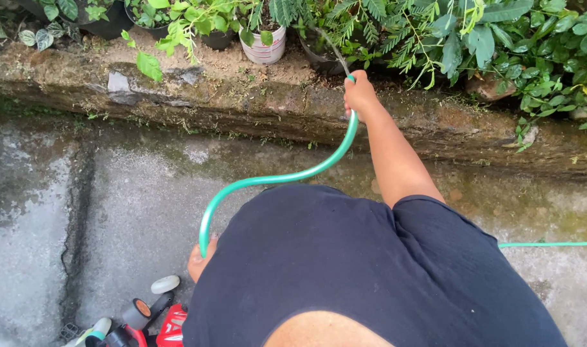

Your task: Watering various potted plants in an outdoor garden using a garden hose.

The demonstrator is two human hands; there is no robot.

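One green hose (277, 178), nozzle toward plants (396, 26).

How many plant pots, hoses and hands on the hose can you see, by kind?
Plant pots: 4 (black pot, dark pot, white pot, dark pot)
Green hose: 1
Hands on the hose: 2 (right hand, left hand)
Total: 7

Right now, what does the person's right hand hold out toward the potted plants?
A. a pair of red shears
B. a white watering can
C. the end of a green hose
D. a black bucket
C: the right hand is closed around the end of the green hose, which curves back to the left hand and sends a thin stream toward a dark pot.
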